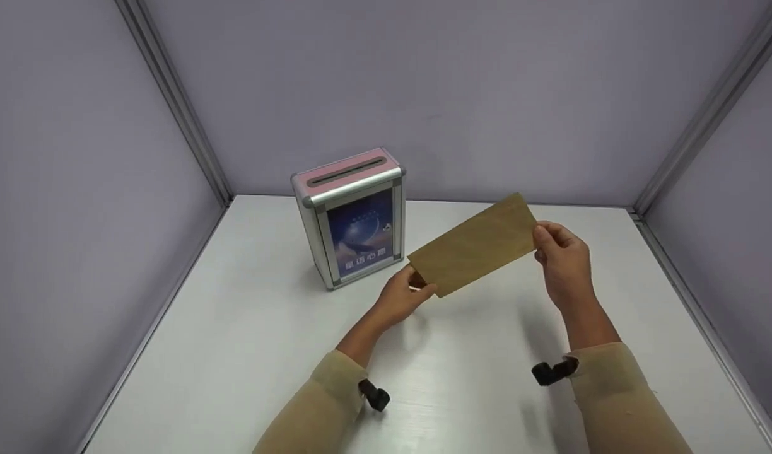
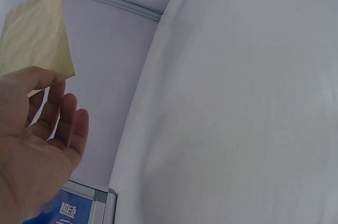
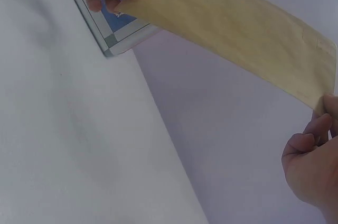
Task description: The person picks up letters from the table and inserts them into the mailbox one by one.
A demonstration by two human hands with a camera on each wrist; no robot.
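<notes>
A brown kraft-paper envelope (image 1: 477, 247) is held up above the white table, tilted with its right end higher. My left hand (image 1: 402, 297) pinches its lower left end between thumb and fingers; in the left wrist view, the thumb of that left hand (image 2: 34, 134) lies over the paper's edge. At the opposite end, my right hand (image 1: 564, 258) grips the right edge between thumb and curled fingers. The right wrist view has the envelope (image 3: 232, 26) stretched flat between both hands, its face plain. Just left of it stands an upright slotted box (image 1: 354, 217).
The box has a silver frame, a pink top with a dark slot (image 1: 347, 171) and a blue poster (image 1: 362, 230) on its front. Pale panels (image 1: 436, 94) with metal corner posts enclose the white table (image 1: 234, 353). Small black devices (image 1: 553, 372) sit at both sleeve cuffs.
</notes>
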